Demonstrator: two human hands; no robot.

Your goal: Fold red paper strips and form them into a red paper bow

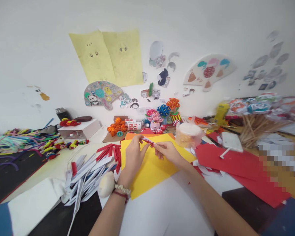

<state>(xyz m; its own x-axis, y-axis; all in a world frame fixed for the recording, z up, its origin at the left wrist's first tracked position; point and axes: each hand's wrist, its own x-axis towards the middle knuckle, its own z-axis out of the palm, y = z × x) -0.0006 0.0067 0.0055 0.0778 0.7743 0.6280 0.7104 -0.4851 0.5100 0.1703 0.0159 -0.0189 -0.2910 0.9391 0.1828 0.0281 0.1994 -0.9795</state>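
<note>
Between my two hands, above a yellow sheet of paper, is a narrow folded paper strip, white with a bit of red. My left hand pinches its left end between thumb and fingers. At the other end, the fingertips of my right hand close on it. Left of my hands lies a loose pile of folded white paper strips, with red folded strips behind them. A white sheet spreads under my forearms.
Red paper sheets and a white device lie at right. A lidded plastic tub stands behind my right hand. Pipe-cleaner flowers line the wall. Wooden sticks are bundled far right; colourful pipe cleaners lie far left.
</note>
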